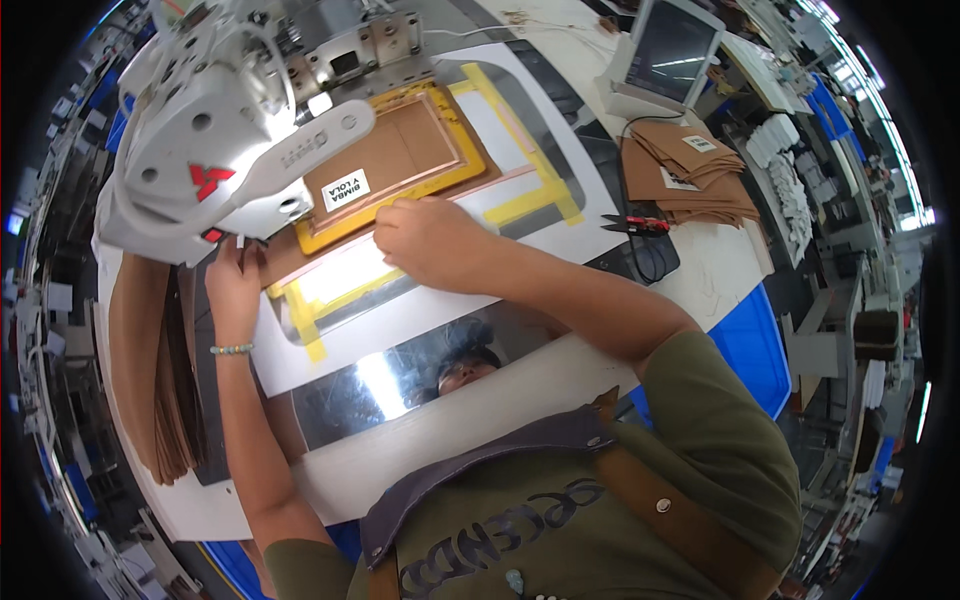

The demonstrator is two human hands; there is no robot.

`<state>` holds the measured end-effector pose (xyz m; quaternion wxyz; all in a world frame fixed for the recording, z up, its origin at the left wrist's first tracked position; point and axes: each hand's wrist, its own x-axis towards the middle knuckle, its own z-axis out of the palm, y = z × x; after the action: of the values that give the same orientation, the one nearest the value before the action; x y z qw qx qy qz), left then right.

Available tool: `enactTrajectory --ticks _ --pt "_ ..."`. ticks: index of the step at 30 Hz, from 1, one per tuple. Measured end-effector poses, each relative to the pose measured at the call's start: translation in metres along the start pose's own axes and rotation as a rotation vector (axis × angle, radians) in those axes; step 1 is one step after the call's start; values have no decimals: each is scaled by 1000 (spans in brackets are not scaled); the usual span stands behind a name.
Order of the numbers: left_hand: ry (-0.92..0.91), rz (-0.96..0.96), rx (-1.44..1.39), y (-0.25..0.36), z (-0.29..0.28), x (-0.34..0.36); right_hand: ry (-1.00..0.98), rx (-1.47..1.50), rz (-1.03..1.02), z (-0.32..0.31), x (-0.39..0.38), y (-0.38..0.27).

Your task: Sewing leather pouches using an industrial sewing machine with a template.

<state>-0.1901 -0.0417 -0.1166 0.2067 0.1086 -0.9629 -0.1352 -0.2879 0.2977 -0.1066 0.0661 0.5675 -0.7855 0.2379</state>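
Observation:
A brown leather-like panel (405,150) with a white printed label (340,190) lies inside a yellow frame (462,178), under the arm of a white sewing machine (190,165). My right hand (430,243) is closed, its curled fingers at the frame's near edge. To the left, my left hand (234,285) reaches up to the machine head's lower end, beside the brown material. Its fingers are drawn together; what they hold, if anything, is hidden. Beneath the frame is a white sheet (375,345) with clear windows edged in yellow tape (520,208).
A stack of long brown pieces (150,370) stands at the left table edge. On the right lie more labelled brown pieces (690,175), red-handled snips (636,224) and a tablet-like screen (672,55). A shiny plate (340,400) lies near my body; a blue bin (750,345) stands right.

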Motion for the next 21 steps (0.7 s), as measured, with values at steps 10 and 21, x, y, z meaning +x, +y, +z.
enactTrajectory --ticks 10,21 --pt "843 -361 -497 -35 -243 -187 6 110 -115 -7 15 0" --pt "1176 -1199 -318 -79 -227 -619 17 253 3 -8 10 -14"
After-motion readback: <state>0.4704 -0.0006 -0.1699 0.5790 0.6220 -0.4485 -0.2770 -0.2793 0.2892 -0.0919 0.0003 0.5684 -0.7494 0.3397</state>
